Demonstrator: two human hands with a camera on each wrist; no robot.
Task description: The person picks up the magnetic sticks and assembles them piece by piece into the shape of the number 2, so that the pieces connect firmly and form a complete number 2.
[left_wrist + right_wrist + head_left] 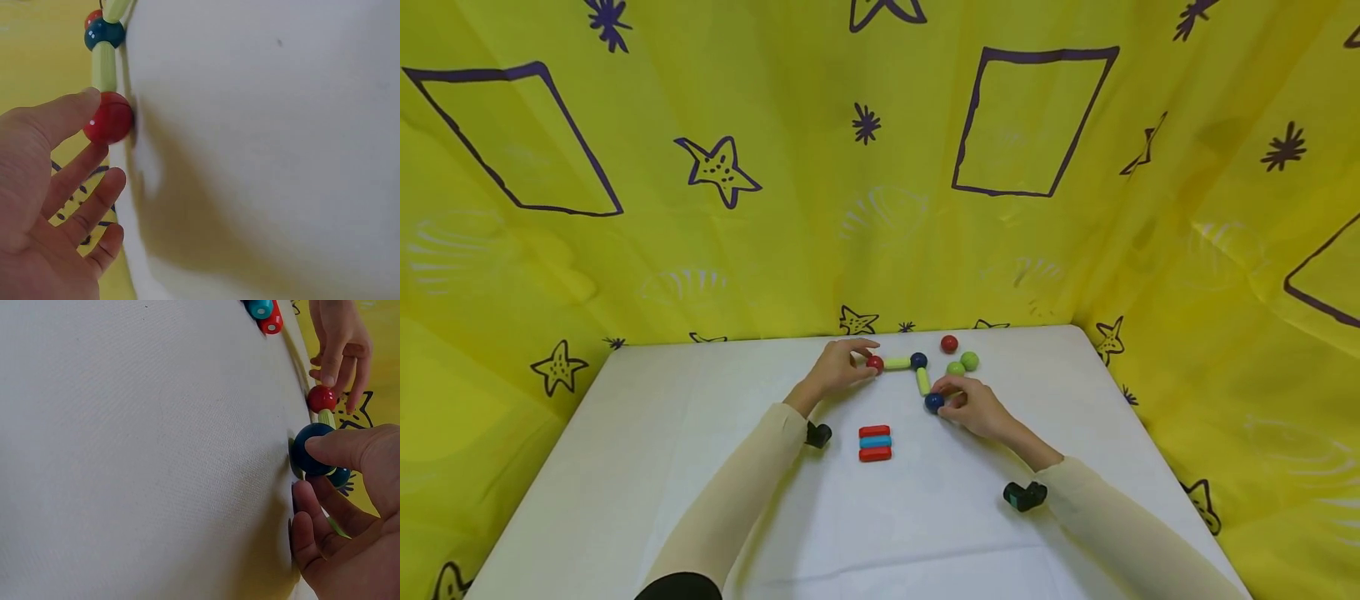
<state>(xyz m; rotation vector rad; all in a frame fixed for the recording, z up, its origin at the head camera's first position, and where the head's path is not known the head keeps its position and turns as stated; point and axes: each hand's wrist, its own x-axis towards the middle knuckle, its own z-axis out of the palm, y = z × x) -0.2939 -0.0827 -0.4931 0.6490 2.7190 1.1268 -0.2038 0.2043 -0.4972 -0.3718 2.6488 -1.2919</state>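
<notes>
My left hand [838,367] pinches a red ball [875,363] between thumb and index finger, its other fingers spread in the left wrist view. From that ball a yellow-green rod [897,364] runs right to a dark blue ball [918,360]. A second yellow-green rod [923,382] leads from there toward me to another dark blue ball [934,402]. My right hand [976,407] pinches this nearer blue ball, thumb on its face in the right wrist view. Together the balls and rods form a bent chain on the white table.
Two red rods [875,454] and a light blue rod [875,442] lie side by side nearer me. Beyond my right hand are two green balls [970,360] and a loose red ball [949,343]. A yellow patterned curtain [790,250] borders the white table [647,433].
</notes>
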